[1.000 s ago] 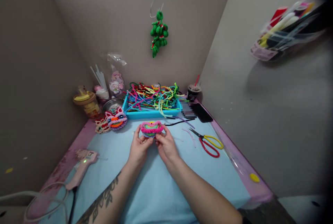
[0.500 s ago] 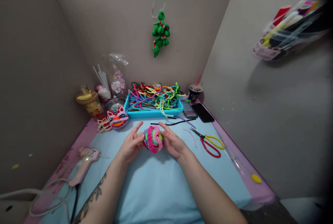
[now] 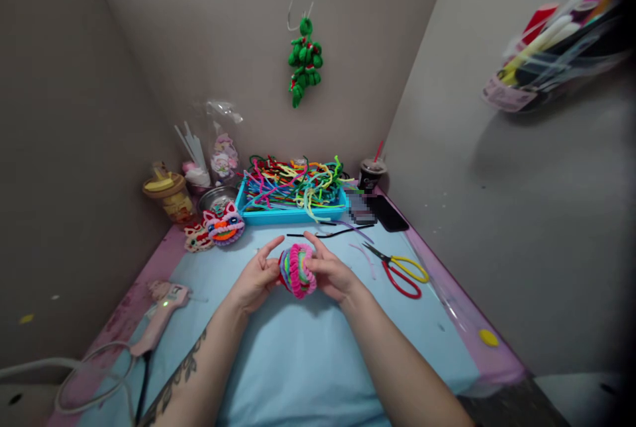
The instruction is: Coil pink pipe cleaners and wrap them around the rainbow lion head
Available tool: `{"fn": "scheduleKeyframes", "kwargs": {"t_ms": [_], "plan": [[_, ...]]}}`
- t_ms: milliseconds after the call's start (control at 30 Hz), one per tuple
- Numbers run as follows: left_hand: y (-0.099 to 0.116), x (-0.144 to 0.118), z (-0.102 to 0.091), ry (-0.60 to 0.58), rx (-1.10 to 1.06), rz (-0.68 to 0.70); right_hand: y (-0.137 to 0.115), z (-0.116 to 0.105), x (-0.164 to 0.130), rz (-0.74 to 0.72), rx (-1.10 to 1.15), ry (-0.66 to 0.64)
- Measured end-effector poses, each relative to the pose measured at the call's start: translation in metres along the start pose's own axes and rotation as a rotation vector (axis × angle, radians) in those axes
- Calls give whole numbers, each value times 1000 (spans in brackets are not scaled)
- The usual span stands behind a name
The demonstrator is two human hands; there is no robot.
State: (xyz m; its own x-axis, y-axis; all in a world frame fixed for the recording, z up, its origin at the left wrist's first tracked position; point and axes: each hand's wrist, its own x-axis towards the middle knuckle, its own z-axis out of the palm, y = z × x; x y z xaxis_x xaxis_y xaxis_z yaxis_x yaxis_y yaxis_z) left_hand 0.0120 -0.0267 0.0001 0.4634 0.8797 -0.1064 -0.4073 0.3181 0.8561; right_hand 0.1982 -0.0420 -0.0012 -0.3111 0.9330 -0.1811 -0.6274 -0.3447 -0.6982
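Observation:
Between my two hands is a round, fuzzy pipe-cleaner piece (image 3: 299,276), pink along a braided band with blue, green and purple stripes beside it. My left hand (image 3: 258,278) grips its left side with the thumb and fingers, the index finger pointing away. On the other side my right hand (image 3: 332,271) pinches the pink edge, thumb on the front. It is held just above the blue table cover (image 3: 298,354). Two finished-looking pipe-cleaner lion heads, one colourful (image 3: 224,224) and one cream and red (image 3: 197,237), lie beyond my left hand.
A blue tray (image 3: 293,217) heaped with pipe cleaners stands at the back. Scissors (image 3: 400,271) lie at right, near a phone (image 3: 390,213) and a drink cup (image 3: 371,175). A pink glue gun (image 3: 161,318) with its cable lies at left, a lidded cup (image 3: 173,198) behind it.
The pipe-cleaner piece has turned in my hands and shifted slightly right, showing more of its striped side. My right thumb now presses on its front. My left hand has moved a little right with it.

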Motion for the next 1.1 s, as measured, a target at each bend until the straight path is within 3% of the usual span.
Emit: {"fn": "scheduleKeyframes", "kwargs": {"t_ms": [233,633,1100], "plan": [[-3,0,-1,-48,-24,-6,0,8,-3,21,2,-17],[-4,-1,-1,-17,-16,-14,3,4,-1,-13,-9,-47],[-7,0,-2,-57,-14,-21,3,2,-1,-5,-53,-81]]}}
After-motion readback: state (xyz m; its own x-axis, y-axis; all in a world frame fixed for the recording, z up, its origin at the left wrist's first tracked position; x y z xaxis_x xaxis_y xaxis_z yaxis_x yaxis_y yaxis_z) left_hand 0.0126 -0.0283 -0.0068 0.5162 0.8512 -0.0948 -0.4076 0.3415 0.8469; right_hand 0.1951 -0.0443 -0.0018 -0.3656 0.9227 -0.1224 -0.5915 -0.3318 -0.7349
